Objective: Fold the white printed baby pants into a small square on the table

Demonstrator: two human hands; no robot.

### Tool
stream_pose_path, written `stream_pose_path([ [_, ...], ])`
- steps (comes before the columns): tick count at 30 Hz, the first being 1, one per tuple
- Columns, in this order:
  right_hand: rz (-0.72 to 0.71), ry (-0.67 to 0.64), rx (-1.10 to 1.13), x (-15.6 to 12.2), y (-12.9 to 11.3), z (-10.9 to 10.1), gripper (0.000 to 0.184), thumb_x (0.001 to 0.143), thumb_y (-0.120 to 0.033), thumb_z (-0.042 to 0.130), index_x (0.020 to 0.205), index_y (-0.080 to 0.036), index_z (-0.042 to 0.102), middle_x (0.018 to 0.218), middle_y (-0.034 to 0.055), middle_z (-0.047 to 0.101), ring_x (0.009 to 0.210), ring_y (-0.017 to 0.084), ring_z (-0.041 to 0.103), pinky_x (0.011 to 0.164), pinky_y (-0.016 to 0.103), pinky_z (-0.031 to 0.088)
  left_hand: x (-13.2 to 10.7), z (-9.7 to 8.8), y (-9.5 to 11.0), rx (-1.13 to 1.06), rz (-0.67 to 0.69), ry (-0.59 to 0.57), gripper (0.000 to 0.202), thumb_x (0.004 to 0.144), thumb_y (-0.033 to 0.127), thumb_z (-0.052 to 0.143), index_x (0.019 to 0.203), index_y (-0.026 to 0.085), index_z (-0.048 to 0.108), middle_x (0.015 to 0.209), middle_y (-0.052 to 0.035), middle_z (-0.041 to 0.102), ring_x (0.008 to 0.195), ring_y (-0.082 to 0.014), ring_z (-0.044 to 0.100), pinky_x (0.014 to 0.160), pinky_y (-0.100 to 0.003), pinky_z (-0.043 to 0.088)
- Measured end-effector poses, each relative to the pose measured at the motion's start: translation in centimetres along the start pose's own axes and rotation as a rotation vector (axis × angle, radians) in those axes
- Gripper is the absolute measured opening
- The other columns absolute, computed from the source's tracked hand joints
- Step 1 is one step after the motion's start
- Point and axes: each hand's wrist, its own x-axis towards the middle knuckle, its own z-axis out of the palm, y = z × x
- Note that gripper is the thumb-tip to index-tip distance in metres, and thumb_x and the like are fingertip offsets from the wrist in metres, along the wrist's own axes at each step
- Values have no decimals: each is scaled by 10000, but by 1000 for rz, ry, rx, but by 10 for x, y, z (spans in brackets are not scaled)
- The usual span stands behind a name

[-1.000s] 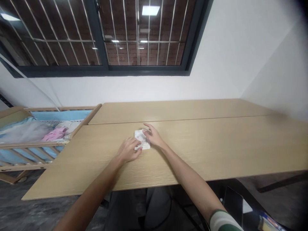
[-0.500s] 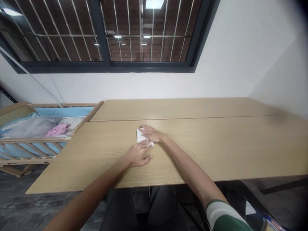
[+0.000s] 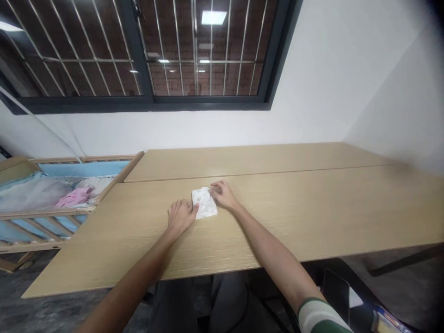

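A small white folded sheet (image 3: 204, 203) with faint marks lies on the wooden table; whether it is cloth or paper I cannot tell. At its upper right corner, the fingers of my right hand (image 3: 224, 195) are curled and pinch the edge. My left hand (image 3: 181, 216) rests on the tabletop to the left of the sheet, fingers stretched out. Its thumb touches the sheet's lower left edge.
The wooden table (image 3: 294, 203) has a seam running across it towards the back. To the left stands a wooden crib (image 3: 45, 214) with blue lining, bedding and a pink cloth (image 3: 74, 196). A barred window (image 3: 208, 55) is in the wall behind.
Both hands lay flat over the sheet before. My left hand has moved left to its edge, my right hand has curled at its upper right corner, and more of the sheet shows.
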Motion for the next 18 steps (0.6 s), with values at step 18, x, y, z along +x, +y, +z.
stream_pose_path([
  [18, 128, -303, 293, -84, -130, 43, 189, 953, -377, 570, 960, -189, 546, 804, -20, 550, 723, 137, 507, 662, 243, 397, -98, -76, -24, -237, 17, -127, 278, 886, 468, 465, 727, 240, 470, 645, 22, 548, 627, -182, 553, 619, -280, 423],
])
